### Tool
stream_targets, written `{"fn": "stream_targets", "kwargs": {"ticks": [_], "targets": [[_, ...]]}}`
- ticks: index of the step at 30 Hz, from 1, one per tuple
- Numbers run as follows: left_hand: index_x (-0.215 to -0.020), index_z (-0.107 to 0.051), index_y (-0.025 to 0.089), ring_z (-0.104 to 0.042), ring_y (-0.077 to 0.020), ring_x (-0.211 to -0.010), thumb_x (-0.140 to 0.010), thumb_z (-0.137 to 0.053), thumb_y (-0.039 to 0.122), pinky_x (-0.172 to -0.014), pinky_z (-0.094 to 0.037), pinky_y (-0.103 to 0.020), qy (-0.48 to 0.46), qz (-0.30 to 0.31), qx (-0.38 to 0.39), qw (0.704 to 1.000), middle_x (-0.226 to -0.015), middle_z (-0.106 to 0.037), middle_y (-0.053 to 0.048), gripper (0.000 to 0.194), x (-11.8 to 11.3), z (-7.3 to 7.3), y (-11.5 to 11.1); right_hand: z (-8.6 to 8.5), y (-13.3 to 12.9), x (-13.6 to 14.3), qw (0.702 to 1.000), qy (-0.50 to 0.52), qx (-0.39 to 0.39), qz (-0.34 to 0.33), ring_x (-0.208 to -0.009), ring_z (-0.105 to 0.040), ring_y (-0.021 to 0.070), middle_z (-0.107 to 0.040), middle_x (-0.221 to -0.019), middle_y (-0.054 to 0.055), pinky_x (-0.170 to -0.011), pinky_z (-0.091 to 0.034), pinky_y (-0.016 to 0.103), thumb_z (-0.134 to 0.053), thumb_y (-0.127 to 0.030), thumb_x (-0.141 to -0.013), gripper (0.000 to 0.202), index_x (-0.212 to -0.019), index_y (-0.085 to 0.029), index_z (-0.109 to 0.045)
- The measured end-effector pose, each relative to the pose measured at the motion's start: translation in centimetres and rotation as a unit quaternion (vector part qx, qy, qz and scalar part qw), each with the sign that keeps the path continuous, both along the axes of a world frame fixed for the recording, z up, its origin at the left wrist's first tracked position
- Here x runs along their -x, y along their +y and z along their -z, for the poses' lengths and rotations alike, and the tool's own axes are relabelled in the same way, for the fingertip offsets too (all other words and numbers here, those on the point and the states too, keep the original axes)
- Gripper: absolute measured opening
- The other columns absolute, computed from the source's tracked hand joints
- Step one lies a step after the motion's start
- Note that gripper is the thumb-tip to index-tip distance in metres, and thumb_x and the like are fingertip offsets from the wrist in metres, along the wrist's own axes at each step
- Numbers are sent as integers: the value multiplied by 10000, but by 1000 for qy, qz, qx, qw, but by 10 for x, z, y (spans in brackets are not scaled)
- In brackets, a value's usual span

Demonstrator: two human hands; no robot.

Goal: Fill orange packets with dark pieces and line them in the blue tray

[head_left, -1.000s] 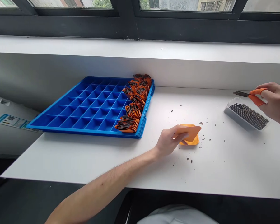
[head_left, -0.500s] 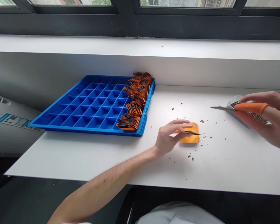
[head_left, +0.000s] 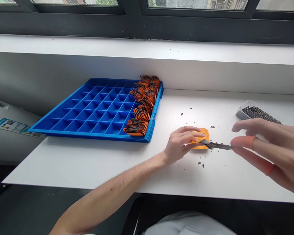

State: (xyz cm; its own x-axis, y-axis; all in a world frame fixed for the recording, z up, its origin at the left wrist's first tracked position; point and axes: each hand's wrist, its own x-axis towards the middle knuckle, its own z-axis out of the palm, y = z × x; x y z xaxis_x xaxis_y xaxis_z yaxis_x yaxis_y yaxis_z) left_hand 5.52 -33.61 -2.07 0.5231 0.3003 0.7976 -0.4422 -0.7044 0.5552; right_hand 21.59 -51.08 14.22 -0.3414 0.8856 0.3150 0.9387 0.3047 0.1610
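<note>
My left hand (head_left: 181,143) is closed in a pinch just over a small orange block or stack (head_left: 204,132) on the table. Between its fingertips is a thin piece seen edge-on, with a grey rounded end. My right hand (head_left: 264,143) wears orange finger cots on two fingers. Its thumb and finger pinch a thin dark grey strip (head_left: 220,146), whose far end meets the piece at my left fingertips. I cannot tell whether the two are joined. Behind my right hand, a clear plastic box (head_left: 242,111) holds a row of thin dark pieces (head_left: 262,114).
A blue compartment tray (head_left: 93,135) stands at the left. Folded orange-and-black pieces (head_left: 142,112) fill its right-hand compartments. Dark flakes (head_left: 212,126) lie scattered on the white table (head_left: 88,163). A window ledge (head_left: 112,47) runs along the back.
My right hand has come left and down from beside the clear box, bringing the dark strip to my left fingertips. My left hand has stayed nearly in place.
</note>
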Motion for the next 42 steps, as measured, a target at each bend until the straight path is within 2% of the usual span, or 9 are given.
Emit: {"fn": "stream_targets", "kwargs": {"ticks": [10,16,19,22,25,28,31,36,42], "targets": [[-1013,-693,197,-716,-190,-1027,-982,-609,235,-847,-623,-331,3,-36,-81,996,-962,-791,-35,98,0,-1,-1,-6,15,13,982,-176,-15,-72,-748,-637,230,-675,-919,111,-527,-435,364,-272,-72,-946,415,-809,-217,-635],[-957,-687,198,-726,-180,-978,-967,-609,190,-844,-626,-327,15,-18,-109,994,-961,-787,-38,79,1,0,-3,-1,24,22,985,-154,23,-72,-743,-632,232,-678,-929,112,-527,-418,357,-438,-35,-836,259,-749,-203,-615],[-926,-708,174,-735,-175,-898,-971,-624,247,-800,-636,-307,37,0,-56,998,-903,-779,-61,120,2,1,-5,1,31,26,994,-86,37,-60,-686,-619,190,-670,-940,81,-543,-427,328,-471,-49,-889,238,-769,-207,-602],[-948,-733,165,-738,-151,-785,-984,-611,338,-711,-642,-264,73,42,66,994,-884,-774,-62,215,2,1,-10,3,37,24,999,-13,-9,-50,-758,-652,190,-674,-1111,84,-582,-469,333,-451,-82,-985,224,-996,-194,-644],[-996,-742,169,-737,-137,-735,-981,-600,416,-558,-623,-203,94,96,222,966,-956,-773,-64,285,1,0,-14,9,38,17,996,51,-68,-26,-876,-680,213,-650,-1240,100,-670,-536,348,-535,-148,-1019,257,-1262,-197,-600],[-998,-742,167,-727,-138,-704,-928,-659,483,-494,-613,-196,97,114,313,938,-953,-765,-62,334,-1,0,-15,21,34,10,994,71,-82,-20,-935,-681,230,-615,-1320,135,-692,-548,355,-570,-126,-1008,331,-1332,-193,-573],[-995,-745,169,-714,-127,-670,-900,-695,490,-512,-626,-210,97,123,339,928,-939,-760,-57,338,-2,1,-15,35,30,9,995,68,-71,-28,-906,-673,236,-570,-1388,165,-679,-545,382,-554,-102,-1009,304,-1301,-184,-585],[-950,-734,164,-742,-145,-768,-902,-701,466,-552,-646,-209,82,143,337,927,-1111,-739,-76,308,-3,3,-16,50,31,15,993,60,-73,-67,-918,-672,266,-574,-1372,215,-679,-540,413,-556,-74,-1000,194,-1174,-133,-618],[-1068,-716,163,-748,-153,-748,-913,-653,543,-559,-641,-207,105,124,339,927,-965,-760,-64,416,-2,3,-16,57,31,15,991,27,-84,-98,-1091,-644,317,-526,-1418,248,-758,-528,433,-617,-16,-950,219,-1152,-99,-619]]}}
